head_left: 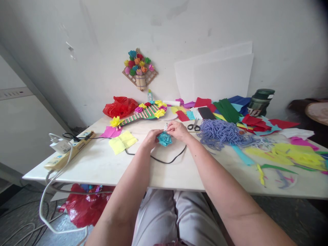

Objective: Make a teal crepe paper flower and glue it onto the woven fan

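Observation:
A turquoise crepe-paper flower [164,139] is held over the near middle of the white table, its petals facing me. My left hand [152,138] is closed on its left side. Just above the flower, my right hand [177,130] pinches at a small white piece [165,126], too small to name. A black cable [167,162] loops on the table below both hands. To the right of my right hand lie black-handled scissors [194,126] and a heap of lilac yarn [217,131].
A flower-trimmed, guitar-shaped craft piece [143,114] lies behind my hands. Yellow paper [123,141] and a power strip [71,150] are at left. Crepe-paper pieces [227,110], a dark phone [206,113] and a green flask [260,102] stand or lie at right. The table's front edge [176,187] is close.

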`<state>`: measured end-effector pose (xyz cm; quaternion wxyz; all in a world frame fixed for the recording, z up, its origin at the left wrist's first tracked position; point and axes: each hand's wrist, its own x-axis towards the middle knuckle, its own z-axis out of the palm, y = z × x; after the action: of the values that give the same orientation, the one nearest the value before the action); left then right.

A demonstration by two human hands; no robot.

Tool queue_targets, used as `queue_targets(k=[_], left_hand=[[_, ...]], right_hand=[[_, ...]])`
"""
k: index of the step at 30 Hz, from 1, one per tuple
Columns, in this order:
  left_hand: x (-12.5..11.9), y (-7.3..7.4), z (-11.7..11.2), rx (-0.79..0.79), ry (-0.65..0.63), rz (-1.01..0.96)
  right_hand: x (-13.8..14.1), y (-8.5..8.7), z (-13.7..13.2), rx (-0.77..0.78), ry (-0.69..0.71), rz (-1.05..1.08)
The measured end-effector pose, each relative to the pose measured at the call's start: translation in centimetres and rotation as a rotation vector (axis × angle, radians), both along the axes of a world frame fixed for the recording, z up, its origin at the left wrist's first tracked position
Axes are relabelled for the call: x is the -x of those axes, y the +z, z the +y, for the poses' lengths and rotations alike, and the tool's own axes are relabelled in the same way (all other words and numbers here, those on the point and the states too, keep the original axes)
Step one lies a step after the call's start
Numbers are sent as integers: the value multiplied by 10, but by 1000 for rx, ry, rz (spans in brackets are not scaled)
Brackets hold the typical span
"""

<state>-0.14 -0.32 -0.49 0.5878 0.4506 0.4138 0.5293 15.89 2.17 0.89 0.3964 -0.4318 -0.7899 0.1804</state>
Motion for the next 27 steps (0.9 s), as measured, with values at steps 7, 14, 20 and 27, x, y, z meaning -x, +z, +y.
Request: queue_targets(k=[7,14,20,27], left_hand=[[1,4,-5,-63,-55,66],[6,4,-3,-81,-110,86],[9,1,0,-96,-104,81],[10,1,-1,-53,-117,105]], right_hand=[[0,1,-2,-25,-2,-1],[-2,3,-3,-42,12,-58],[-5,2,-1,-100,119,-70],[-10,4,2,-64,142,-205]])
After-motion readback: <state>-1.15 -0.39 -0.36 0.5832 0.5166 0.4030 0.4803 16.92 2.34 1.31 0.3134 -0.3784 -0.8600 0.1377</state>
